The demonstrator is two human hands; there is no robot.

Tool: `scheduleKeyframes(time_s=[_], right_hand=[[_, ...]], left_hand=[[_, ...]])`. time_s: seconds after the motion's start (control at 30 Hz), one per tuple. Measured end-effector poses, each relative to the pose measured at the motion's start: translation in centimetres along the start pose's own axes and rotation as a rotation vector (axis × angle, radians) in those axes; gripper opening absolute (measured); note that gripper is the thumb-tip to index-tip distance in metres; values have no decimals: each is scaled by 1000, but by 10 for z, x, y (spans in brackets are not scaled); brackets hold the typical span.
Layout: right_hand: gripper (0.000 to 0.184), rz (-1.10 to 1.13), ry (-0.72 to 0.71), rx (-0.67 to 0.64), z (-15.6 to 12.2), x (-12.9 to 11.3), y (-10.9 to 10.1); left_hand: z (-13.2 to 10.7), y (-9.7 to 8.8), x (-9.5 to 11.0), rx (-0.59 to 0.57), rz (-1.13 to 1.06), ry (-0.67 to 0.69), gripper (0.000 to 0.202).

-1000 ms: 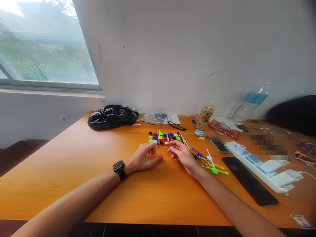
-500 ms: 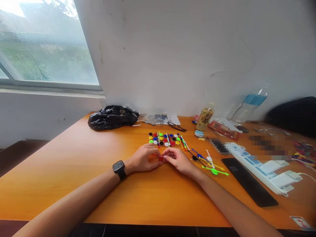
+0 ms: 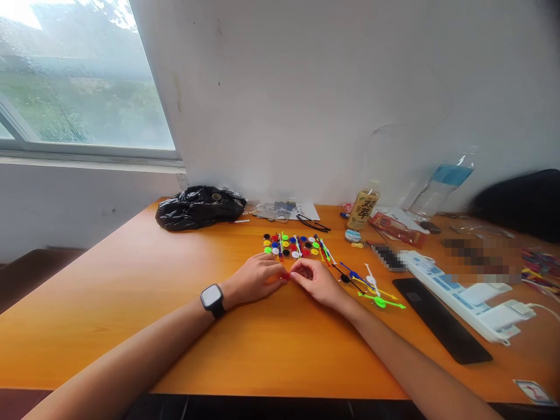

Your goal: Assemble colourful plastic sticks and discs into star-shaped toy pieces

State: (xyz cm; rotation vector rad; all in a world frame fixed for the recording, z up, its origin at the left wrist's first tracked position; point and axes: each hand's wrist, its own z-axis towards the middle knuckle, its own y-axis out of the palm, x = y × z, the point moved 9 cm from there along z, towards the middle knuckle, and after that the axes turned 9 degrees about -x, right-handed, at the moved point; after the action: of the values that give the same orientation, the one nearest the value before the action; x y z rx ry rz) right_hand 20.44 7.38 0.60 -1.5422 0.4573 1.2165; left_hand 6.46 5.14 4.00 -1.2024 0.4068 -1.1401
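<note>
My left hand and my right hand meet fingertip to fingertip just above the table. Both pinch a small red plastic piece, mostly covered by the fingers. Beyond them lie several coloured plastic discs in rows, with thin arrow-shaped pointers among and beside them. To the right of my right hand are arrows with discs at their middles: a black one, a blue one, a white and yellow pair and a green one.
A black plastic bag sits at the back left of the wooden table. At the right are a drink bottle, a round tin, a white power strip and a flat black bar. Black-framed glasses lie near the wall.
My left fingers have closed further over the red piece, so less of it shows. It has shifted slightly up and to the right. The other things stay where they were.
</note>
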Motion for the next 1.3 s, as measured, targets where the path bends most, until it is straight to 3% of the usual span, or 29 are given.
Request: scheduleKeyframes(time_s=[0.17,0.43,0.53,0.73,0.87,1.03,1.13,1.3], right_hand=[[20,-87,-22,73,-1,-3,-7],[16,-128,-20,27,1,2,-2],[17,-213,-42,67,-2,-6,-6],[30,-349,-2,241,-13,-20,-28],[39,-359,10,203,-14,-23,-26],[39,-369,-34,151,-13,-29,-17],[40,-350,-19,147,-13,-27,-18],[42,-295,-6,167,-12,-21,-23]], left_hand=[[4,0,9,-16,131,33,26],[5,9,7,-42,46,1,8],[4,8,4,-20,16,-20,4],[1,-9,2,116,-21,-83,32],[0,-12,0,146,-50,-106,35],[4,6,-3,-1,-111,-49,20],[4,8,-5,-13,-138,-56,18],[0,-6,-3,44,-208,-82,42]])
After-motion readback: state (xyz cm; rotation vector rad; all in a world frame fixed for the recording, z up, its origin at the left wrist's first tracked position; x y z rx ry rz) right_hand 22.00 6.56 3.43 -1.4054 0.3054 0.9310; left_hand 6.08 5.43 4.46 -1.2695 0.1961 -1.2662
